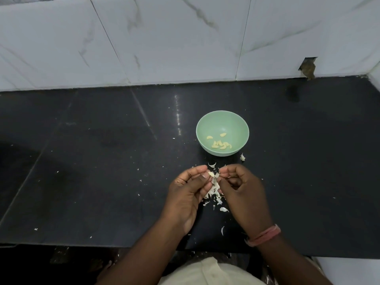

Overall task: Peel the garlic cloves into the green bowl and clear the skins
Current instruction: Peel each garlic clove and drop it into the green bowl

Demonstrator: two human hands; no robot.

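Note:
A pale green bowl (222, 118) stands on the black counter and holds several peeled yellowish garlic cloves (221, 143). Just in front of it, my left hand (186, 194) pinches a garlic clove (211, 174) between thumb and fingertips. My right hand (242, 192) faces it, fingers curled, pinching a bit of the clove's skin. A pile of white garlic skins (214, 194) lies on the counter between and below my hands. One unpeeled clove (243, 157) lies at the bowl's right foot.
The black counter (102, 161) is dotted with small skin flakes, also near its front edge (222, 230). A white marble-tiled wall (164, 38) rises behind, with a rough hole (307, 67) at the right. Skin bits lie on the floor below.

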